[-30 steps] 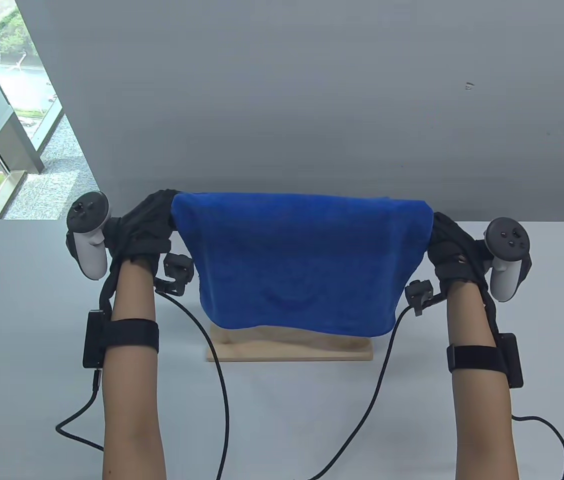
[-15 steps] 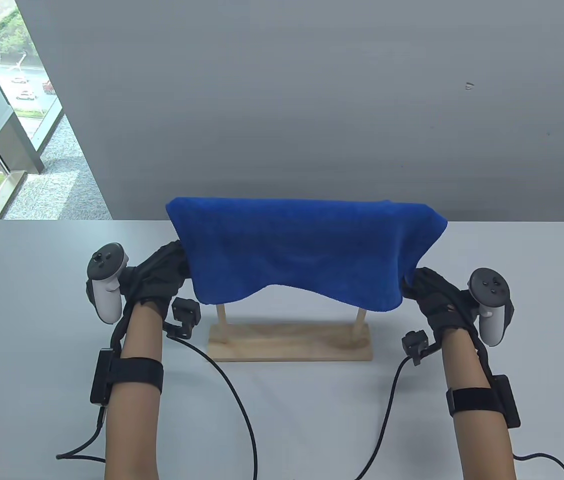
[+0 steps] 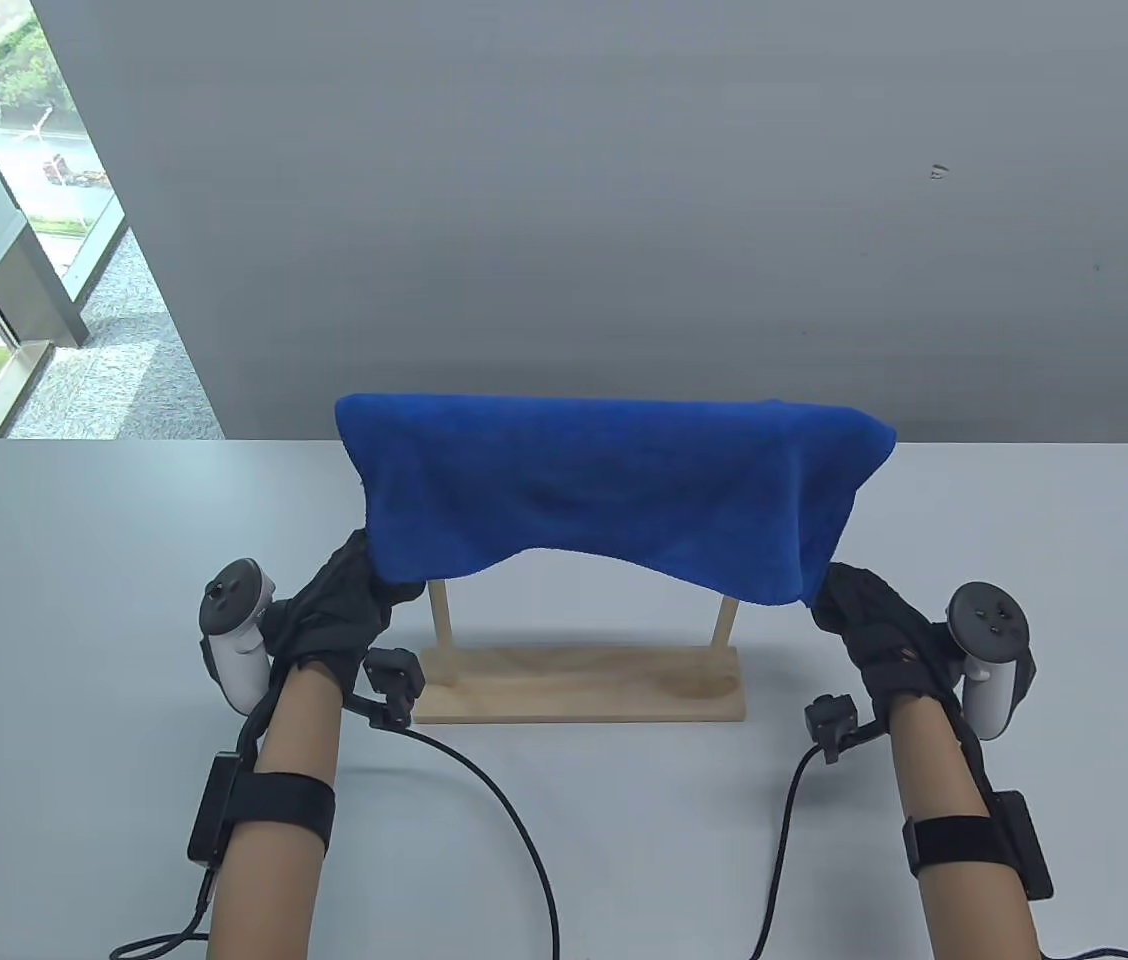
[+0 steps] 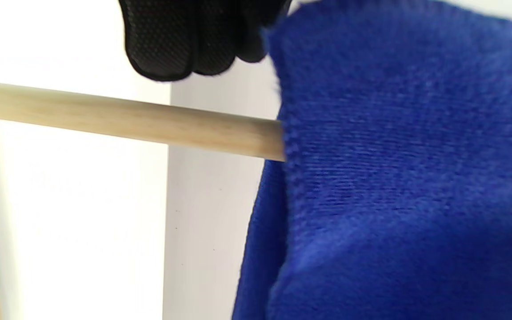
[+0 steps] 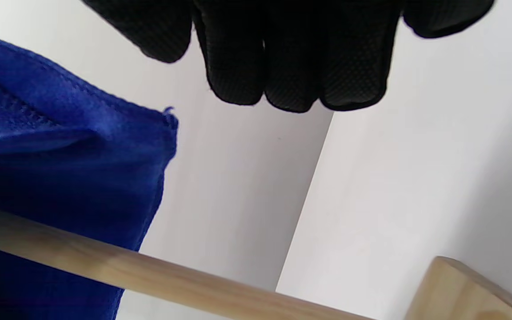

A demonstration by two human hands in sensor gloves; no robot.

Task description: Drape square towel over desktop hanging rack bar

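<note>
A blue square towel (image 3: pixel 614 480) hangs over the top bar of a wooden desktop rack; the cloth hides the bar. Two posts (image 3: pixel 440 630) and the flat base (image 3: pixel 584 690) show below it. My left hand (image 3: pixel 344 610) is at the towel's lower left corner. In the left wrist view its fingertips (image 4: pixel 162 40) touch the towel's edge (image 4: pixel 407 155) above a rack rod (image 4: pixel 127 118); a grip does not show. My right hand (image 3: pixel 869 625) is beside the lower right corner. In the right wrist view its fingers (image 5: pixel 291 53) hang empty, apart from the towel corner (image 5: pixel 60 151).
The rack stands mid-table on a white table (image 3: pixel 74 600) with a grey wall behind and a window at the far left. Black cables (image 3: pixel 514 830) run from both wrists across the near table. The rack base corner (image 5: pixel 456 289) shows in the right wrist view.
Both hands came down from the bar's height to the towel's lower corners. The towel settled over the bar, and its front edge rose to uncover the posts.
</note>
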